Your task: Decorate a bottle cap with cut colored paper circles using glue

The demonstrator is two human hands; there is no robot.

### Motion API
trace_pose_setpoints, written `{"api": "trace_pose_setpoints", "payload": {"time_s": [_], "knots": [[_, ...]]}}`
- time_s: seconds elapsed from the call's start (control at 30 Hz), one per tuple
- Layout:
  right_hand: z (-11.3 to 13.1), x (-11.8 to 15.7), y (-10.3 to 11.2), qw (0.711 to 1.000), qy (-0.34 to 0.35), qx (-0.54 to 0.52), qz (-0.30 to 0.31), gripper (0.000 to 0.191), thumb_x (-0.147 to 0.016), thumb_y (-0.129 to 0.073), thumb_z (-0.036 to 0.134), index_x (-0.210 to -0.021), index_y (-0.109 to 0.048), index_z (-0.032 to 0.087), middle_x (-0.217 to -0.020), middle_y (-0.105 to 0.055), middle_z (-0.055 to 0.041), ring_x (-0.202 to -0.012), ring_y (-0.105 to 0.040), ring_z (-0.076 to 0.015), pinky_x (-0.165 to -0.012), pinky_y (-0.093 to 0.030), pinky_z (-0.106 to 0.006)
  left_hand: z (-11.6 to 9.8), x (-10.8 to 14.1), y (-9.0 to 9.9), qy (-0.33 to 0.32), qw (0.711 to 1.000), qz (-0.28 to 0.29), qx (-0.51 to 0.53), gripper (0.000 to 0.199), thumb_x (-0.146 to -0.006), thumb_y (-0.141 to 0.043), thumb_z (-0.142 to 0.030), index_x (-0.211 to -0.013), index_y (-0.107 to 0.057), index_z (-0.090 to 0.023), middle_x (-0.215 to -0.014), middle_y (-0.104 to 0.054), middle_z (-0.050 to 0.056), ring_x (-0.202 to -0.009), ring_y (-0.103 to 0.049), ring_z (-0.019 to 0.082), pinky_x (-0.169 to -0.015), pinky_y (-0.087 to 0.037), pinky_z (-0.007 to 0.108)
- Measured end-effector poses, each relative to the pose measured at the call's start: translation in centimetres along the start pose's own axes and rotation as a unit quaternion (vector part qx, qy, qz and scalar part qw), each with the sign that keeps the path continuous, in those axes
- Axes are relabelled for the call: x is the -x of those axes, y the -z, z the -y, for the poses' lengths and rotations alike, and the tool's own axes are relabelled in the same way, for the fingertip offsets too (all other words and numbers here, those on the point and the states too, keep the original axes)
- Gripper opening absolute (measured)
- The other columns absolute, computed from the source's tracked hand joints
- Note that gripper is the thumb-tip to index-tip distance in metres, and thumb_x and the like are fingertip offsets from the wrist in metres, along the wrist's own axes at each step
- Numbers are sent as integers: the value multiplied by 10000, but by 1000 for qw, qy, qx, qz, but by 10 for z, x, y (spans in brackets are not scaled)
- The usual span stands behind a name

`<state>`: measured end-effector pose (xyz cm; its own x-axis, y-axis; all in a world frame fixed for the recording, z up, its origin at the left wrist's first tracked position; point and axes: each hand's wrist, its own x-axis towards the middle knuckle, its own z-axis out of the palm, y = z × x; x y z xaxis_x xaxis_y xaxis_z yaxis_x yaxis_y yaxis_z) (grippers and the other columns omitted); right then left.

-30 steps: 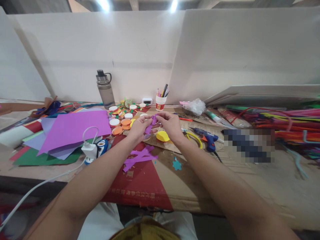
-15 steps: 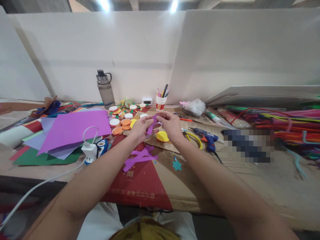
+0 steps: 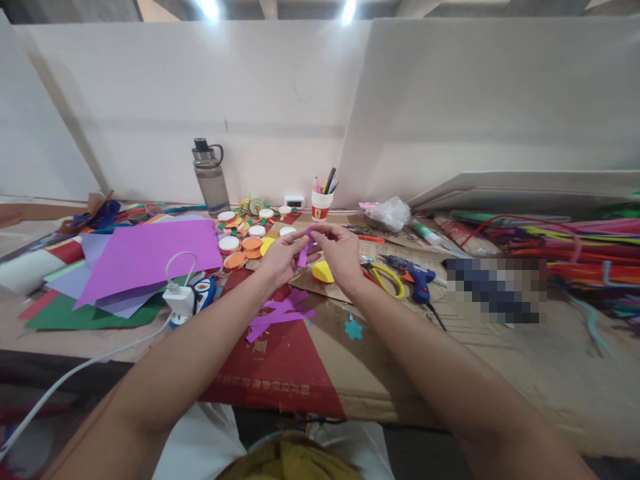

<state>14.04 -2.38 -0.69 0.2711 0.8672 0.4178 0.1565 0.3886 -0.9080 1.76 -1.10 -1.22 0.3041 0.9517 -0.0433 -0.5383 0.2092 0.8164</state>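
Observation:
Between my two hands is a narrow purple paper strip (image 3: 304, 253), its upper end curled over at the fingertips. My left hand (image 3: 284, 259) pinches it from the left side, and my right hand (image 3: 339, 252) grips its top end with thumb and fingers. Part of the strip is hidden by the fingers. Below them, several loose purple strips (image 3: 280, 315) lie crossed on the red and brown cardboard (image 3: 320, 373). A yellow paper piece (image 3: 323, 271) lies just under my right hand, and a teal flower-shaped cutout (image 3: 353, 328) rests nearer to me.
Left are stacked coloured sheets (image 3: 160, 257), a white plug adapter (image 3: 181, 301) with its cable and a water bottle (image 3: 212, 180). White and orange paper discs (image 3: 253, 247) and a pen cup (image 3: 321, 205) stand behind. Right lie yellow-handled pliers (image 3: 393, 280), a blue glue gun (image 3: 420, 280) and pipe cleaners (image 3: 590, 247).
The purple strip's top end has curled over more between my fingers, and its lower part hangs more upright. Both hands have stayed nearly in place.

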Motion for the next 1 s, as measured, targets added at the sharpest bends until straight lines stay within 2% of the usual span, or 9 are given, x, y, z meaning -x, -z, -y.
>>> {"api": "trace_pose_setpoints", "payload": {"time_s": [0.1,0.27,0.43,0.53,0.77,1.0], "knots": [[1,0,0,1000,-1,-11,9,211,-713,-660,291,-870,-735,172,-826,-728,-47,-697,-629,-150,-688,-535,-298,-2,0,-2,2,1000,-10,-11,177,-789,-683,-81,-954,-711,-136,-860,-754,86,-764,-734,188,-778,-614,349],[-2,-2,2,996,-42,-69,32,191,-688,-682,301,-831,-690,174,-812,-712,-36,-665,-638,-144,-666,-542,-306,-4,-1,-1,8,999,-7,-34,182,-799,-676,-92,-979,-701,-113,-863,-753,108,-755,-739,196,-693,-612,285],[-10,-7,5,996,-57,-66,24,205,-658,-692,312,-814,-685,179,-791,-710,-24,-717,-651,-149,-707,-534,-301,-6,1,2,19,997,64,-36,254,-838,-593,-64,-1075,-674,-106,-952,-751,147,-870,-738,231,-783,-605,340],[-15,-12,7,994,-60,-87,13,205,-642,-700,311,-803,-685,184,-789,-710,-22,-716,-643,-148,-704,-529,-298,-7,3,2,28,995,79,-51,320,-828,-590,-49,-1136,-647,-114,-986,-746,158,-889,-736,236,-820,-595,363],[-21,-17,9,997,-49,-62,6,238,-636,-699,338,-818,-701,185,-810,-716,-33,-744,-638,-156,-721,-503,-304,-5,3,1,44,991,39,-124,85,-826,-613,-78,-896,-654,-103,-890,-742,152,-824,-739,222,-759,-609,370],[-17,-15,10,992,-87,-88,-10,261,-600,-735,336,-804,-702,177,-792,-716,-32,-700,-621,-143,-654,-480,-278,-3,0,5,19,986,42,-158,126,-845,-565,-67,-924,-648,-119,-920,-736,128,-819,-732,200,-732,-613,357]]}}
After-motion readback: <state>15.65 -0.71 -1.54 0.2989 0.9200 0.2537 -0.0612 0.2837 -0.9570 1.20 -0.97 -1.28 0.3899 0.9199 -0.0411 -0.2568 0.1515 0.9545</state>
